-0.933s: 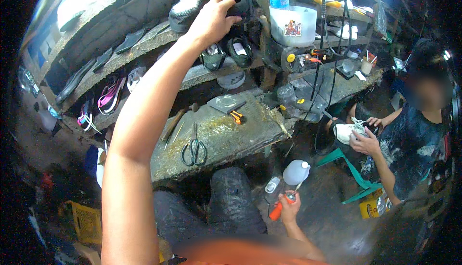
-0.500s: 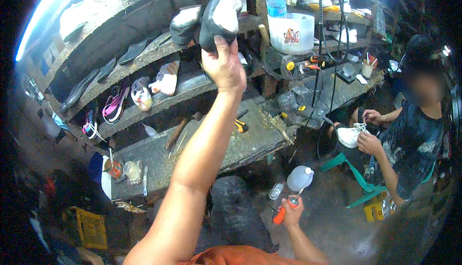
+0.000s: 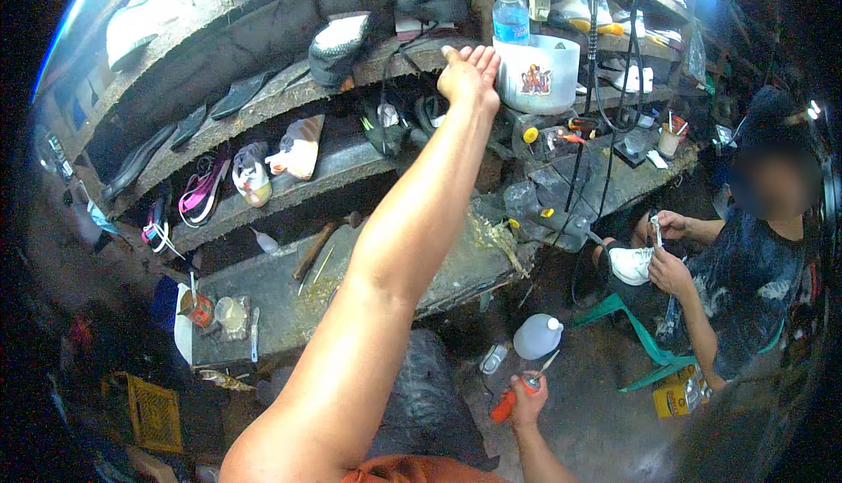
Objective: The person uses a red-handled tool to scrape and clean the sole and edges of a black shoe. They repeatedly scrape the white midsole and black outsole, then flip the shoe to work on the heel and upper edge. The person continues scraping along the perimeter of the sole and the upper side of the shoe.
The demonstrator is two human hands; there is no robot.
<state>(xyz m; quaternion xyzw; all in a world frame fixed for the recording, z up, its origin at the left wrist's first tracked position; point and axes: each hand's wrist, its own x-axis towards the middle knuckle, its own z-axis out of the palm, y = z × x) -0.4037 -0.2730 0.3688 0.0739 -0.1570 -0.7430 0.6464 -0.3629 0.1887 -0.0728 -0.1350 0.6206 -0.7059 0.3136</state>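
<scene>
My left hand (image 3: 471, 78) reaches up to the shelves, empty, its fingers stretched out beside the white tub (image 3: 561, 71). Behind it, a black shoe (image 3: 430, 0) rests on the upper shelf. A black-and-white shoe (image 3: 340, 49) stands on the shelf to the left. Low at the right, my right hand (image 3: 529, 400) is closed around an orange-handled tool (image 3: 503, 407) with a thin, pale pointed end; its exact kind is unclear. Just beyond that tool is a translucent plastic jug (image 3: 538, 336).
A worktop (image 3: 298, 307) carries a hammer (image 3: 314, 250), a tin with a brush (image 3: 198, 309) and a clear cup (image 3: 231, 314). At right, a seated co-worker handles a white shoe (image 3: 630, 265) beside a green stool (image 3: 649, 351). Black cables (image 3: 608, 114) hang near the tub.
My left hand has let go of the black shoe it held up and moved right. A black shoe now shows on the upper shelf. My right hand still grips the orange-handled tool.
</scene>
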